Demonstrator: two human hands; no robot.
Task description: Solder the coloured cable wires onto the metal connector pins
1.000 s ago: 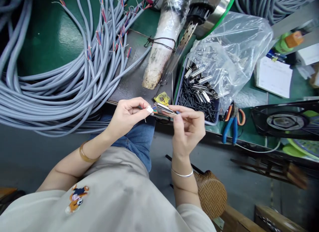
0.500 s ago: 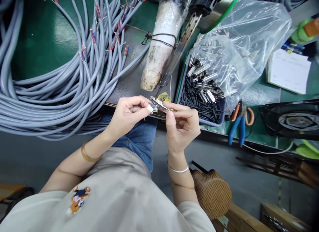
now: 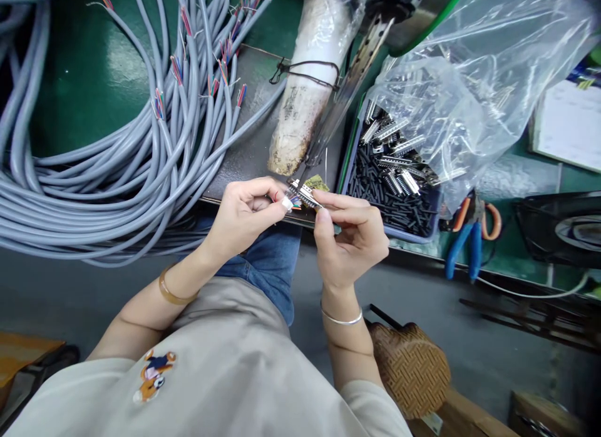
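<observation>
My left hand (image 3: 244, 215) pinches the stripped end of a cable, whose coloured wires (image 3: 295, 202) fan out at my fingertips. My right hand (image 3: 350, 236) is closed on a small metal connector (image 3: 305, 194), held against those wire ends just above the bench edge. Both hands meet over my lap, in front of a dark metal plate (image 3: 248, 146). A white wrapped tool handle (image 3: 305, 92) slants down toward the connector.
A big bundle of grey cables (image 3: 94, 168) with stripped coloured tips covers the green bench on the left. A blue tray (image 3: 389, 193) of black and metal parts sits right of my hands under a clear plastic bag (image 3: 469, 80). Blue-handled pliers (image 3: 462, 240) lie further right. A woven stool (image 3: 410, 368) stands below.
The connector has tilted and shifted slightly left toward the wire ends. My right hand's fingers have curled in closer. The view has drifted a little to the left.
</observation>
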